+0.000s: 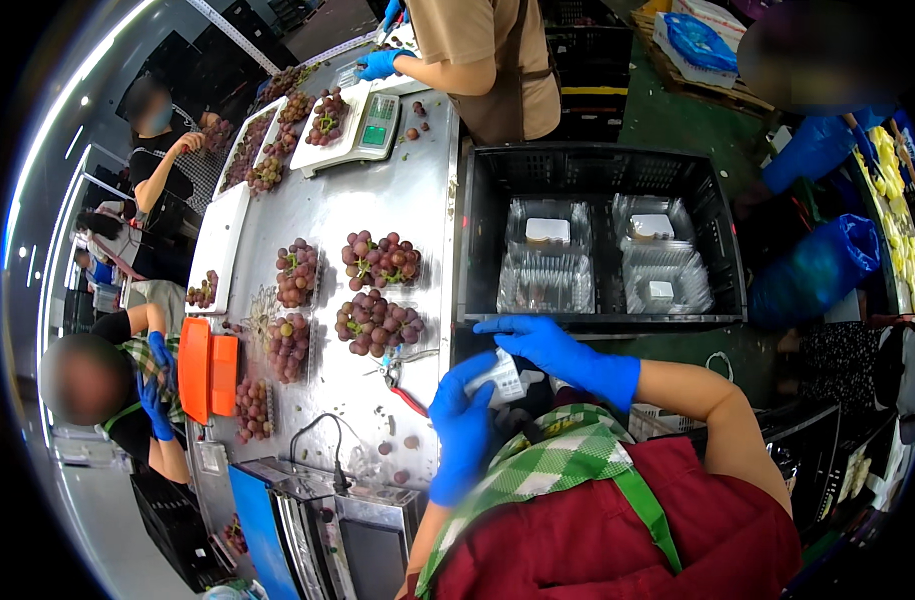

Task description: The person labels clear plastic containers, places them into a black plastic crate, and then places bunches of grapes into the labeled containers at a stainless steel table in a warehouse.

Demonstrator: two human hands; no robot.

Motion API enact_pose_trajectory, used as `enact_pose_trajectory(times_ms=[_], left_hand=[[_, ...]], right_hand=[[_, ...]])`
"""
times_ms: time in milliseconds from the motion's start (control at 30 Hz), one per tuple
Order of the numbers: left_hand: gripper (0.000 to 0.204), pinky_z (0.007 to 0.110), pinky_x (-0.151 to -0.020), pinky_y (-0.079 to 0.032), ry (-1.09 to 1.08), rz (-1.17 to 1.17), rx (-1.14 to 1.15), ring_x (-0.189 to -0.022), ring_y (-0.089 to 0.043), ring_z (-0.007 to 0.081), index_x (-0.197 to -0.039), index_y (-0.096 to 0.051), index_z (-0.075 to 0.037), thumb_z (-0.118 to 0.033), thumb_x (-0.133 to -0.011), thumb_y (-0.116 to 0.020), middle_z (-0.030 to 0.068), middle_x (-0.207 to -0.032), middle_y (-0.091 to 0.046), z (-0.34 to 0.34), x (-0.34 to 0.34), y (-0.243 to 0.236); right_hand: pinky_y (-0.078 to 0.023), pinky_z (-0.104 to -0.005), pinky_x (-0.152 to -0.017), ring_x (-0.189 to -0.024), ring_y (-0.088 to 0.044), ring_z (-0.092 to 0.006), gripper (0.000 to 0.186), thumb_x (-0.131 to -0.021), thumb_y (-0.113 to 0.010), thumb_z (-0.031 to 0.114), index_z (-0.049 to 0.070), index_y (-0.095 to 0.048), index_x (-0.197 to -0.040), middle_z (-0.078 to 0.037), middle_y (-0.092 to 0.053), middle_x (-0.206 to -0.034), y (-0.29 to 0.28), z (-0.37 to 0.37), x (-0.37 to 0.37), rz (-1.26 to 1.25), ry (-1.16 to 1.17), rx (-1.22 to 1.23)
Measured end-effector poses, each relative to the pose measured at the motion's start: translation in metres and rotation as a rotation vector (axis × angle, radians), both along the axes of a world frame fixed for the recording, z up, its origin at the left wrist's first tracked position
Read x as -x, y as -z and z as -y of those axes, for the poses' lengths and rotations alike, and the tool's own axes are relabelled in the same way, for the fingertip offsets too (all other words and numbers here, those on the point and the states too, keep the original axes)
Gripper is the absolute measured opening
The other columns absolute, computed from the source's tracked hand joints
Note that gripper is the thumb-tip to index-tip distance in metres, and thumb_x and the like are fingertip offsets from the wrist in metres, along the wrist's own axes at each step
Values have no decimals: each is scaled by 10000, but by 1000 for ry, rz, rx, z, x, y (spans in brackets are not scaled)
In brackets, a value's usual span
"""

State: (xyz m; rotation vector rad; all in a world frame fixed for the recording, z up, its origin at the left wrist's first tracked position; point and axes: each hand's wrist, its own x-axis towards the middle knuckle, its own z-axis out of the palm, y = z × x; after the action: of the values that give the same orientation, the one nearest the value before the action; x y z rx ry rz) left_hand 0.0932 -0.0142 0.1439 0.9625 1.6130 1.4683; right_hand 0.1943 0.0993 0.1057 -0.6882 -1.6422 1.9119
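Observation:
My left hand (460,432), in a blue glove, pinches a small white printed label (506,377) between thumb and fingers in front of my apron. Close above it, my right hand (563,355), also gloved in blue, has its fingers stretched out toward the left. Whether the right fingers touch the label I cannot tell. Beyond both hands stands a black crate (603,322) with clear plastic clamshell boxes (546,282) inside, several bearing white labels. Red-handled pruning shears (403,390) lie on the metal table (398,210), left of my left hand.
Bunches of grapes (378,322) in clear trays stand on the table, with loose grapes nearby. A scale (363,135) is farther back. An orange bin (208,370) and a machine with a cable (378,530) are at left. Co-workers stand around the table.

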Motion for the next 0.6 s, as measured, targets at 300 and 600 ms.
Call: enact_pose_trajectory(times_ms=[300,600], left_hand=[[207,261,-738,-455,296,565,135,-824,-576,187,-892,-553,37,97,-702,-497,111,-877,-585,45,11,-3],[280,340,-896,-360,397,927,38,-974,-516,242,-962,-553,23,-73,-704,-607,150,-1042,-533,64,13,-12]], right_hand=[[-434,-401,-705,-806,-549,-344,362,-675,-547,346,64,-580,-901,-185,-567,-910,220,-125,-31,942,-440,-667],[-432,-396,-697,-806,-553,-326,304,-706,-532,338,82,-614,-848,-173,-574,-888,286,-136,-39,1010,-513,-660]])
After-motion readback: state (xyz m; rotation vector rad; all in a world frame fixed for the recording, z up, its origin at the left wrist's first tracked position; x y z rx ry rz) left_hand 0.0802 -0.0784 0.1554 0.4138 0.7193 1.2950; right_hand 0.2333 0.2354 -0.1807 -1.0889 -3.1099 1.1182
